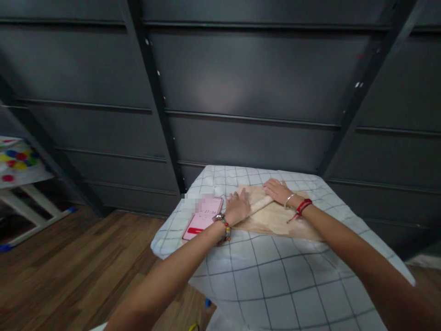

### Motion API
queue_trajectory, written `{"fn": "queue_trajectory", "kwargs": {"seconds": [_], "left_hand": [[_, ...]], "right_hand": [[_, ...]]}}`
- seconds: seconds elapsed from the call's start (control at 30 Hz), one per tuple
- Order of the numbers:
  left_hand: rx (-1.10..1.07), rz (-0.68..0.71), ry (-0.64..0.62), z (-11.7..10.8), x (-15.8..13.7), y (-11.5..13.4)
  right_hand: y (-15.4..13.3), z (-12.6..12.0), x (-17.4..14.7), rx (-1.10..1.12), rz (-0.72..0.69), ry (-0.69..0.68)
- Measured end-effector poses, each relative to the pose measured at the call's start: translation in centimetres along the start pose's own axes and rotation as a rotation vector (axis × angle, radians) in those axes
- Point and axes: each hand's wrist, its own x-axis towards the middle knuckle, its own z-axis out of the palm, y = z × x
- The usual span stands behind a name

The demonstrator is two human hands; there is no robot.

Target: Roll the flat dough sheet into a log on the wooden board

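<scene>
A pale rod [261, 205], which looks like a wooden rolling pin, lies at a slant over a thin, light-coloured sheet [267, 220] resembling rolled-out dough. Both are on a light brown board [303, 232]. My left hand [237, 207] rests at the rod's near left end with its fingers stretched forward and spread. Over the far right end, my right hand [277, 189] lies flat with fingers extended. The palms cover both ends of the rod.
A pink phone [204, 216] with a lit screen lies left of the board. A white checked cloth [268, 262] covers the table. Dark metal panels [241, 78] stand behind. A white-legged table [34, 220] is at the far left.
</scene>
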Motion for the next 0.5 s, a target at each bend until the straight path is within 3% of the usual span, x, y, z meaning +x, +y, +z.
{"fn": "queue_trajectory", "kwargs": {"seconds": [0.1, 0.3, 0.5], "left_hand": [[-0.010, -0.081, 0.045, 0.0, -1.0, 1.1], [0.092, -0.057, 0.271, 1.1, -2.4, 3.5], [0.122, -0.038, 0.254, 1.2, -1.9, 3.5]], "right_hand": [[-0.1, 0.5, 2.1, 0.027, 0.025, -0.046], [-1.7, 0.5, 6.9, 0.021, -0.166, -0.117], [-0.6, 0.9, 5.8, 0.069, -0.210, -0.202]]}}
